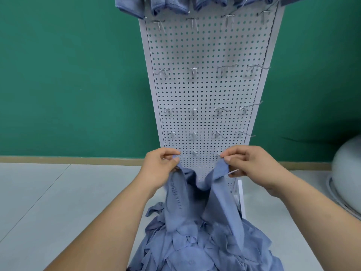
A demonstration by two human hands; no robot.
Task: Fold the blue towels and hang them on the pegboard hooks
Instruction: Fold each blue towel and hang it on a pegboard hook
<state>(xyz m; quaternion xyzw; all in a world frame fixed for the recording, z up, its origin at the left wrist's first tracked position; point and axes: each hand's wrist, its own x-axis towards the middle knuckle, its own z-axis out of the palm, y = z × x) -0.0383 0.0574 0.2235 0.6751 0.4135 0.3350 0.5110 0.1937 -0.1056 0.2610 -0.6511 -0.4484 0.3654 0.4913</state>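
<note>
Left hand & right hand pinching towel corners w/ thumb+fingers, lifting off pile near pegboard, prob. spreading for fold.

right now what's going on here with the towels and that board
A person holds one blue cloth towel up by its top edge, the left hand pinching one corner and the right hand the other, before a white perforated pegboard. More blue towels lie heaped below. Folded towels hang along the top; the lower wire hooks are bare.
</note>
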